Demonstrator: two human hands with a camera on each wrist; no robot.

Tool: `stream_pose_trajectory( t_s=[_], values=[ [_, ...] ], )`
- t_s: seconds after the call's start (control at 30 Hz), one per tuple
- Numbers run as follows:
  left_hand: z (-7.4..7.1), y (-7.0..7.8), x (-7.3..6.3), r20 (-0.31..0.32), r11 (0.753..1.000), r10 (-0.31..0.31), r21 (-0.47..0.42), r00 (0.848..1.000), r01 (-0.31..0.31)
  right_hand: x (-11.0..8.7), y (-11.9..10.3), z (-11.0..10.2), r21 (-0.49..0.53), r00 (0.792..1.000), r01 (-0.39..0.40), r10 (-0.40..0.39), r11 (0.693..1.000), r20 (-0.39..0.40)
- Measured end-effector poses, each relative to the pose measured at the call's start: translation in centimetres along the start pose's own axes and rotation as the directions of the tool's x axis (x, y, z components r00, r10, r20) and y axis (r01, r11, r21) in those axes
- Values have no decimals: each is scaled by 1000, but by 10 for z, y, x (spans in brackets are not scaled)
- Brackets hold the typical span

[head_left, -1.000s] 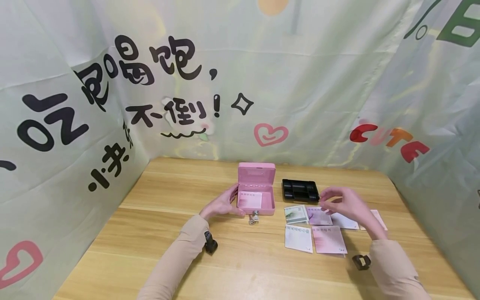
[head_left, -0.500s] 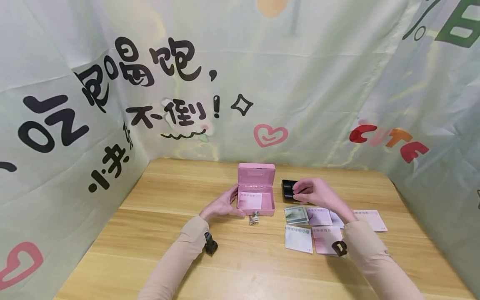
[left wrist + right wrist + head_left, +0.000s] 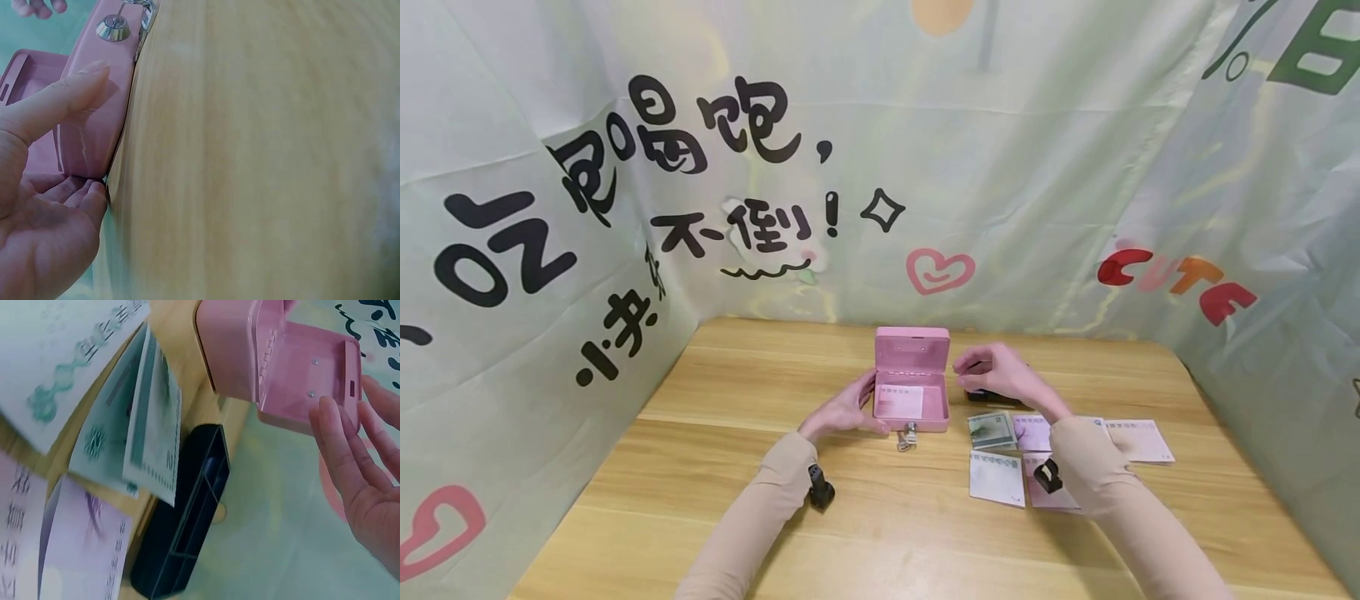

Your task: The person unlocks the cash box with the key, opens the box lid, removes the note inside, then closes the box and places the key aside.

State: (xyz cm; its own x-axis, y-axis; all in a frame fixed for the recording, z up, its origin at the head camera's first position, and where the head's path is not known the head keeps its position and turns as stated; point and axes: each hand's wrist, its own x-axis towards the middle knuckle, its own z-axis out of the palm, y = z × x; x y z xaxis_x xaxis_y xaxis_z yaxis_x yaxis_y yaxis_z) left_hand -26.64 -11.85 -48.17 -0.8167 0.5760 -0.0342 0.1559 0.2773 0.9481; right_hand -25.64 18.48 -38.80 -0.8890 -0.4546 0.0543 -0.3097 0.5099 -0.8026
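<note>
A small pink cash box stands with its lid raised. Inside lies a pink play banknote. Keys hang from the lock on its front. My left hand grips the box's left end; in the left wrist view the thumb lies on the front wall and the fingers bend against the end. Above the black compartment tray, beside the raised lid, my right hand hovers. Its fingers look fairly straight and hold nothing visible, apart from the lid in the head view.
In front of the tray lie several play banknotes in two rows: a green one, a pale blue one and a pink one among them. My right sleeve covers some. A printed cloth hangs behind the wooden table.
My right hand has moved left, from beside the notes and the tray's right end, across the tray toward the cash box lid. My left hand stays on the box.
</note>
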Motion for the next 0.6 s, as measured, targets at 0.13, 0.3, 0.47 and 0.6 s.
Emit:
stream_pose_trajectory(
  t_s=[0.13, 0.3, 0.47, 0.6],
  values=[
    [0, 2, -1, -11, 1000, -13, -1, 1000, 13, 8, 0, 4, 0, 1000, 3, -3, 1000, 15],
    [1, 2, -1, -15, 1000, -18, 5, 1000, 18, 19, 3, 10, 15, 999, 11, -11, 1000, 48],
    [1, 2, -1, -23, 999, -21, 27, 1000, 22, 28, 6, 16, 40, 998, -1, -1, 999, 68],
    [2, 2, -2, -25, 1000, -19, 22, 1000, 19, 33, 5, 22, 24, 997, -14, 12, 1000, 76]
  ],
)
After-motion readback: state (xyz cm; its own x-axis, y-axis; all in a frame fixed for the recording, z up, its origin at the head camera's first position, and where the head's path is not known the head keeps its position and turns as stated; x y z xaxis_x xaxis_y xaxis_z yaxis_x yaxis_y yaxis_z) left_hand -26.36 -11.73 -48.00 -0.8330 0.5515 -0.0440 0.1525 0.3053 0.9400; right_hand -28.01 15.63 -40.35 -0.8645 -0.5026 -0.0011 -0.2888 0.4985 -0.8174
